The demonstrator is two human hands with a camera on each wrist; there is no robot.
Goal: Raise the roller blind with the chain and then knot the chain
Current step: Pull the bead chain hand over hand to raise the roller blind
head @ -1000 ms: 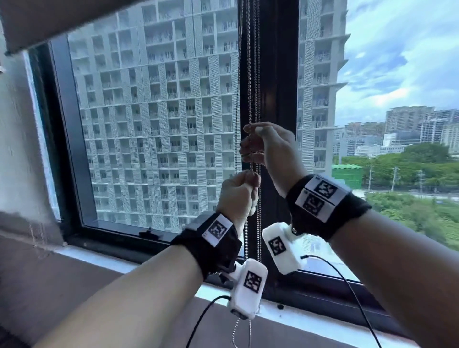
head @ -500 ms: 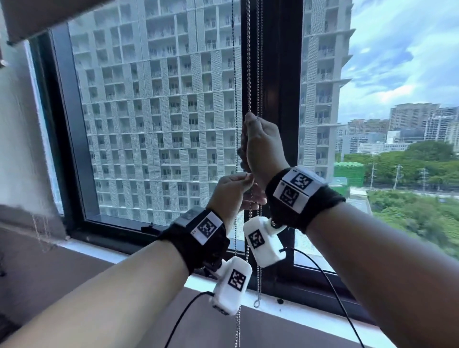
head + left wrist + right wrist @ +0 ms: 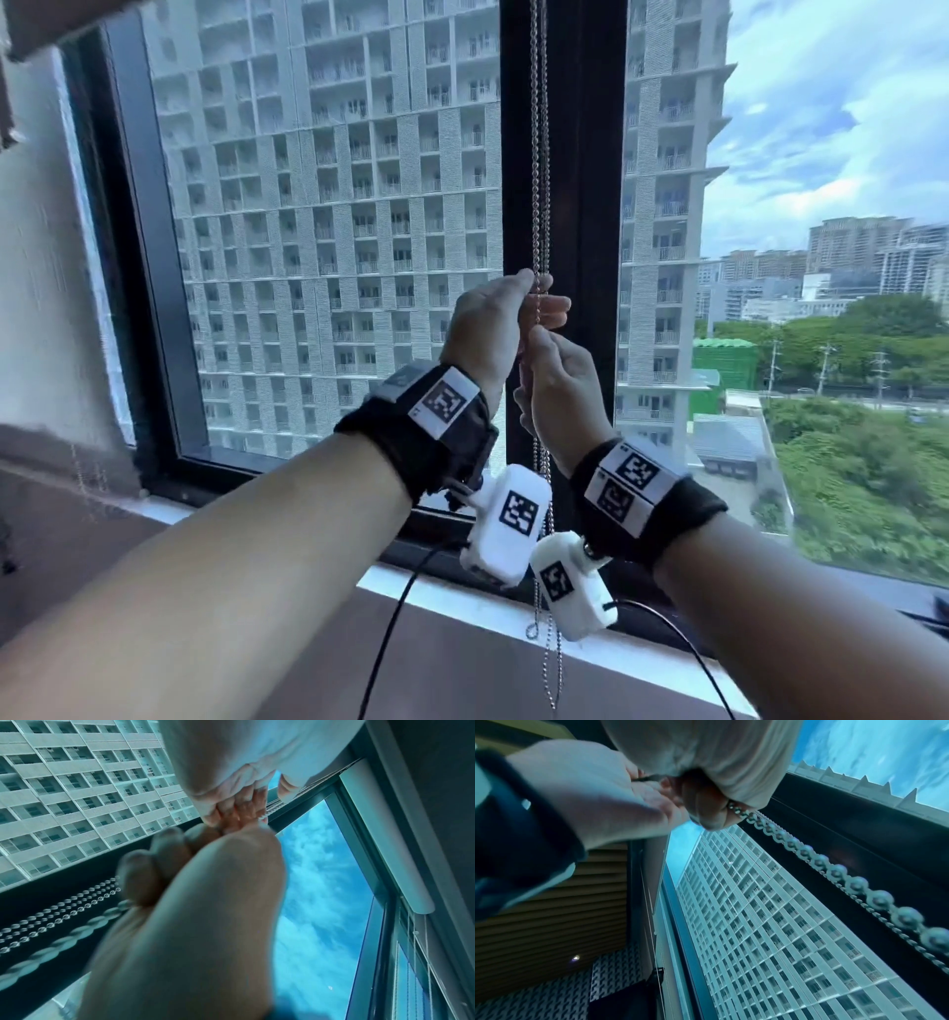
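A metal bead chain (image 3: pixel 539 154) hangs in front of the black window post. My left hand (image 3: pixel 534 290) pinches it at the top, fingers curled round the strands. Just below, my right hand (image 3: pixel 534 344) pinches the same chain between thumb and fingers. The two hands almost touch. Below them the chain (image 3: pixel 552 668) hangs slack past the sill in a loose loop. In the right wrist view the chain (image 3: pixel 808 852) comes out of my right hand's curled fingers (image 3: pixel 711 815). The left wrist view shows the strands (image 3: pixel 64 912) and a white rolled blind (image 3: pixel 385 841) above the window.
The black window post (image 3: pixel 580 205) stands right behind the chain, with glass on both sides. A white sill (image 3: pixel 642 663) runs below, and a pale wall (image 3: pixel 36 308) is on the left. Black cables (image 3: pixel 390 632) trail from the wrist cameras.
My left hand has risen from under my right hand to grip the chain above it. My right hand has dropped lower, and the chain's loose end hangs below.
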